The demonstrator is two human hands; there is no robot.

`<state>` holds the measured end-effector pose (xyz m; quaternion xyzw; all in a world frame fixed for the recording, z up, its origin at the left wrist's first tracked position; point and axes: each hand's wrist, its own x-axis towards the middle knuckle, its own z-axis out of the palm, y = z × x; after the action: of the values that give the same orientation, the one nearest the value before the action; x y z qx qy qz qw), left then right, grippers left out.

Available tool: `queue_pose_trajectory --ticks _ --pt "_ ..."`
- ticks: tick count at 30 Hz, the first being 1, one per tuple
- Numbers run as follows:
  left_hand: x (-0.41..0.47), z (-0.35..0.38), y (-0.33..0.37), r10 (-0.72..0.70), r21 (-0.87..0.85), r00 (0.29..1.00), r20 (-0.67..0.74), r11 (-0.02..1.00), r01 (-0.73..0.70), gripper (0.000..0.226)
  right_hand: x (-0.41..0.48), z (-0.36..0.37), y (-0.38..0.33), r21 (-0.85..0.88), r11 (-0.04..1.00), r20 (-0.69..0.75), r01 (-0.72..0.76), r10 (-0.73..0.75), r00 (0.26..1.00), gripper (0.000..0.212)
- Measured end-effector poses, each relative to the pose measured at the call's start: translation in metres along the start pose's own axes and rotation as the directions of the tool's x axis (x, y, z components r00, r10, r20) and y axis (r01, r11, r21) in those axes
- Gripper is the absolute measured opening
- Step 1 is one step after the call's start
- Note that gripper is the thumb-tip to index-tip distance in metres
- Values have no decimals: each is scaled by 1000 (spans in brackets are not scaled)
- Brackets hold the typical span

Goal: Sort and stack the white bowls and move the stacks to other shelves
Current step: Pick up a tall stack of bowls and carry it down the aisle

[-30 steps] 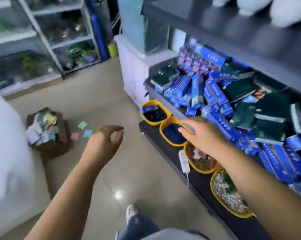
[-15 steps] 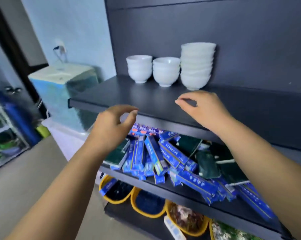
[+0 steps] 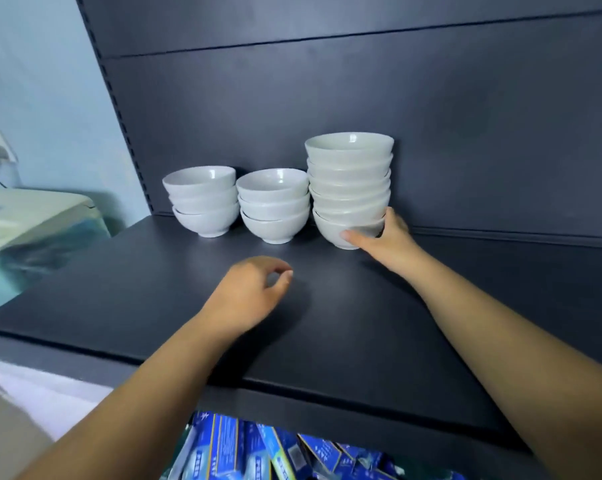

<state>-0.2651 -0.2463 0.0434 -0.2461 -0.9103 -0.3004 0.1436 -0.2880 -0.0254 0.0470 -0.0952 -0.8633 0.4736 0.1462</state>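
Three stacks of white bowls stand at the back of a dark shelf [image 3: 154, 292]. The left stack [image 3: 202, 199] and the middle stack [image 3: 273, 204] each hold three bowls. The right stack [image 3: 350, 181] is taller, with several bowls. My right hand [image 3: 384, 237] grips the bottom bowl of the tall stack, thumb in front and fingers curled round its right side. My left hand [image 3: 254, 292] hovers over the bare shelf in front of the middle stack, fingers loosely curled, holding nothing.
A dark back panel [image 3: 327, 98] rises behind the bowls. Blue boxes [image 3: 258, 452] fill the shelf below. A pale appliance [image 3: 33, 216] stands left of the shelf against a light blue wall.
The view rose from the floor and lower shelves to the bowl shelf. My right hand reached forward and took hold of the tall stack's bottom bowl. My left hand moved over the shelf.
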Motion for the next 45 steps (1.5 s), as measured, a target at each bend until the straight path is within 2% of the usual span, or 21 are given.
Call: queue_pose_trajectory --ticks 3,5,7,9,12,16,20,23,25,28,32,34,39,42,45 --pt "17 14 -15 40 62 986 159 997 -50 25 22 9 8 90 994 -15 -69 70 997 103" --pt "25 20 -21 89 81 953 290 990 -117 35 32 15 13 184 982 -29 -51 57 998 110" --pt "31 25 -26 115 106 912 393 980 -169 50 39 20 19 278 960 -69 18 2 998 111" --pt "39 26 -30 130 96 895 428 978 -187 55 42 19 20 322 945 -87 53 -26 996 104" --pt "52 26 -31 138 9 909 393 988 -154 50 46 15 24 334 941 -32 50 -42 999 103" --pt "74 31 -30 36 -219 941 337 975 42 56 43 13 25 329 943 -25 51 -45 999 110" --pt "91 38 -25 24 -481 955 294 867 127 52 31 6 23 300 952 -6 62 -64 998 109" --pt "97 44 -21 68 -622 956 287 772 132 49 17 -1 23 276 957 25 89 -100 995 86" --pt "97 48 -21 155 -694 940 305 712 108 55 5 -6 21 276 957 32 93 -106 994 77" --pt "94 50 -25 286 -711 906 313 703 24 74 -12 -9 20 242 966 32 92 -103 994 81" --pt "89 47 -26 322 -734 906 276 679 -18 71 -26 -8 19 198 978 65 73 -87 994 104" --pt "87 44 -25 323 -754 908 269 657 -10 66 -30 -9 17 225 973 96 49 -73 993 109" --pt "85 45 -24 306 -733 932 194 677 -70 55 -32 -10 12 306 949 55 80 -102 993 97" --pt "87 46 -25 267 -763 941 209 647 -15 57 -31 -7 12 324 941 4 100 -107 994 96" --pt "87 46 -25 278 -799 939 202 602 -6 53 -30 -5 15 334 936 -21 113 -113 993 83"
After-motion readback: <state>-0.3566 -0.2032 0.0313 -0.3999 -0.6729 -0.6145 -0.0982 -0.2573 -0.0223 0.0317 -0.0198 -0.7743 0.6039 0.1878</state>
